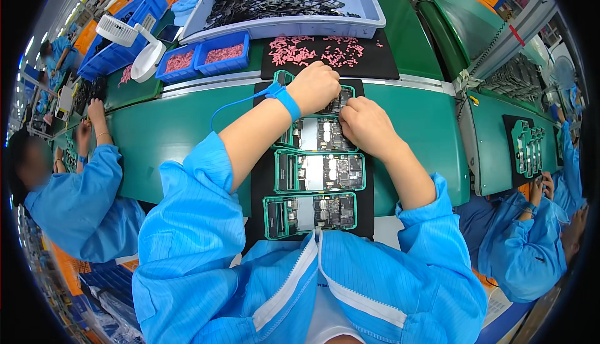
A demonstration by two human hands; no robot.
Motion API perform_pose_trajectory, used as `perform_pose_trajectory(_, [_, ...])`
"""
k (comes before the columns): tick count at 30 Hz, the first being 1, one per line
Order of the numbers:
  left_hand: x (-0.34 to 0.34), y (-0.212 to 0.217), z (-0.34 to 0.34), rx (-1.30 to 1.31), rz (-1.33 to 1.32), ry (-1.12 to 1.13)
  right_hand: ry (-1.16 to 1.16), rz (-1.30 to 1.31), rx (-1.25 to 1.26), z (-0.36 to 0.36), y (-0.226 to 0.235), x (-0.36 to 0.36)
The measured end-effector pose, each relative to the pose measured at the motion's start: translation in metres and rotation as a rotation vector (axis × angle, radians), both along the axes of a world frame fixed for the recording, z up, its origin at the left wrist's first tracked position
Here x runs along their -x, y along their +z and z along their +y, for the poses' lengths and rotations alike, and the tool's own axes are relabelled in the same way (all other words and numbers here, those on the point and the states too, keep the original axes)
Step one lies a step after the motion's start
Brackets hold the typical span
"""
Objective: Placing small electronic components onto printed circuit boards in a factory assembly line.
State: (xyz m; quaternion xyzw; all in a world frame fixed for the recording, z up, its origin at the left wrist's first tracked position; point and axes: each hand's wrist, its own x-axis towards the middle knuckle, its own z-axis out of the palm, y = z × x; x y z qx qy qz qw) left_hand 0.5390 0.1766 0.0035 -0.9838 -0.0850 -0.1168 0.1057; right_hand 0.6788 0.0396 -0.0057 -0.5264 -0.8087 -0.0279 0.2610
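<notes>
Left hand [317,86] and right hand [369,126] curl nearly closed over a circuit board [338,103], any hold hidden.

The person wears a bright blue cloth jacket [400,275] with thin lines, loose, crinkly sleeves [215,163] and a white-edged zipper [369,306], over a white shirt [325,319]. A flat blue band [287,102] with a thin blue cord [240,101] circles the left wrist [302,94].

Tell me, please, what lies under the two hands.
Part of the farthest circuit board shows beneath the left hand and right hand, in a green frame on a black mat. Much of that board, and anything the hands may pinch, is covered.
</notes>
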Motion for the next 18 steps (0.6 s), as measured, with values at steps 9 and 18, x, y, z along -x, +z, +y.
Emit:
perform_pose_trajectory(9, [-0.001, 0.001, 0.012, 0.118, 0.030, -0.032, 0.099, -0.026, -0.005, -0.010, -0.001, -0.011])
perform_pose_trajectory(18, [-0.037, 0.014, 0.085, 0.545, -0.069, 0.362, 0.192, 0.251, 0.083, 0.020, 0.004, -0.038])
